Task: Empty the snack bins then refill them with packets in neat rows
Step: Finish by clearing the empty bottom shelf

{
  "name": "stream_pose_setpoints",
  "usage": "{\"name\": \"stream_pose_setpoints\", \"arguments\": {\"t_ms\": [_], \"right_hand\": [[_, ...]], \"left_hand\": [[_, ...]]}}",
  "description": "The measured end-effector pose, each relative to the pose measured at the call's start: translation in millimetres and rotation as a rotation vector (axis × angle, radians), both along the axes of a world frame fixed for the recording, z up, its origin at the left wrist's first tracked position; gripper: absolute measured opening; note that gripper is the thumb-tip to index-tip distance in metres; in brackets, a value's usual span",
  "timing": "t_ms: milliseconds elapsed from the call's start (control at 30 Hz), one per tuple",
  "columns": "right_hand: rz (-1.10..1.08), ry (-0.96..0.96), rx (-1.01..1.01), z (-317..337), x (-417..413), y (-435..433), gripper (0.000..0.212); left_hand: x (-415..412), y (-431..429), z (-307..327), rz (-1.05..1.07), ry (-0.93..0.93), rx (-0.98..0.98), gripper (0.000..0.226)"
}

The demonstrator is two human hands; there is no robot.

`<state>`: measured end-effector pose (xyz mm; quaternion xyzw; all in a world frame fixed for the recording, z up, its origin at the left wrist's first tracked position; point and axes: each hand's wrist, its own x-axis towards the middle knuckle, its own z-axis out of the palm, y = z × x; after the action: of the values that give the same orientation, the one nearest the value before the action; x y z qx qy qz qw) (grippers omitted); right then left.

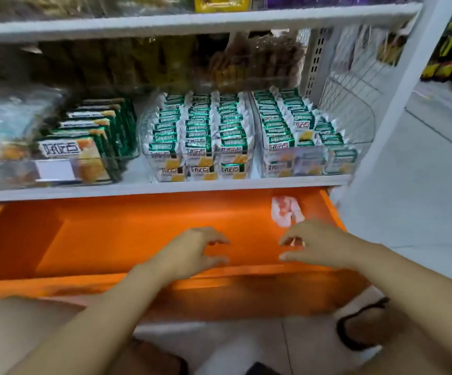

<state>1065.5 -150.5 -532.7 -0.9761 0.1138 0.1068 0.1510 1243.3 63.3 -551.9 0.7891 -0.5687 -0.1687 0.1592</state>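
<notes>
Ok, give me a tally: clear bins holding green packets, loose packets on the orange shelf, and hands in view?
Clear bins of green packets: 3
Loose white-and-pink packet on the orange shelf: 1
Hands, left hand and right hand, both holding nothing: 2
Total: 6

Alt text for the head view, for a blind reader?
The left hand and right hand hover, fingers curled, over an orange drawer holding one pale wrapper. Above, two clear bins on a white shelf hold green packets in neat rows.
</notes>
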Motion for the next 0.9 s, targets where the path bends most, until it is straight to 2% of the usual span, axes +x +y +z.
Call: {"name": "stream_pose_setpoints", "arguments": {"t_ms": [67, 167, 267, 367, 467, 700, 767, 833, 900], "right_hand": [[0.062, 0.096, 0.007, -5.9, -0.1, 10.5, 0.045], [0.142, 0.171, -0.072, -12.3, 5.7, 24.1, 0.040], [0.188, 0.172, -0.158, -16.7, 14.0, 27.5, 0.031], [0.159, 0.161, -0.164, -19.3, 20.5, 20.4, 0.029], [0.106, 0.101, -0.159, -22.0, 31.3, 11.7, 0.026], [-0.060, 0.013, -0.238, -30.2, 72.9, -12.9, 0.028], [-0.150, -0.082, -0.255, -33.3, 76.6, -10.2, 0.029], [-0.199, -0.321, -0.261, -39.8, 75.1, -1.8, 0.021], [-0.203, -0.469, -0.238, -48.5, 72.3, 5.8, 0.014]], "left_hand": [[-3.6, 17.3, -9.8, -0.028, 0.052, 0.158, 0.047], [-4.4, 31.6, -20.9, -0.044, 0.029, 0.233, 0.035], [2.1, 36.7, -27.3, -0.035, 0.059, 0.203, 0.026], [7.3, 33.8, -32.0, -0.005, -0.009, 0.187, 0.039], [18.4, 23.2, -31.5, 0.046, -0.052, 0.162, 0.039], [49.4, -16.5, -32.6, 0.306, -0.253, 0.117, 0.037], [53.6, -21.4, -34.7, 0.458, -0.331, 0.047, 0.039], [58.6, -19.1, -41.2, 0.603, -0.377, -0.063, 0.035], [61.9, -13.7, -51.5, 0.693, -0.313, -0.168, 0.028]]}}
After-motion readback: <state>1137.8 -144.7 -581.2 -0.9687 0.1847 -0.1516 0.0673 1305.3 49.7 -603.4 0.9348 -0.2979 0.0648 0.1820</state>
